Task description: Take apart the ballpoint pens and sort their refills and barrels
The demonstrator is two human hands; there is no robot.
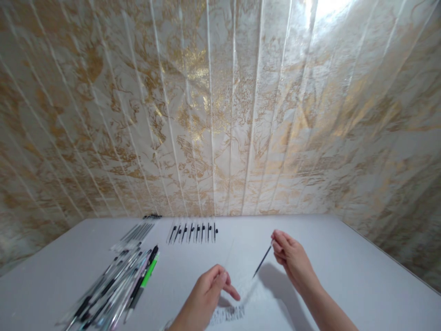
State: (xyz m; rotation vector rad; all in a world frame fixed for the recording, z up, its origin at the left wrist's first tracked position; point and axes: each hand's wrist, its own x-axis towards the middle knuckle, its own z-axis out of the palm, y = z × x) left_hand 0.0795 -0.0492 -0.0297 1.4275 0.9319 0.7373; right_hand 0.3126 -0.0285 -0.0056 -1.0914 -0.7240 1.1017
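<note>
My right hand [291, 255] is raised above the table on the right, thumb and fingertips pinched on the upper end of a thin dark pen refill [262, 261]. The refill slants down to the left, its lower end pointing toward my other hand. My left hand [210, 294] is low in the middle, thumb and finger close together and another finger stretched to the right. A faint, clear, thin line rises from it; what it holds is too blurred to name. Below lies a clear plastic piece with dark print [229, 314], partly hidden by this hand.
On the left lies a loose heap of pens [110, 289], with a green pen [150, 272] at its right side. Behind are grey rods [137, 234] and a row of black sticks in clear tubes [192, 233]. A gold-patterned curtain [213, 115] borders the white table [358, 266].
</note>
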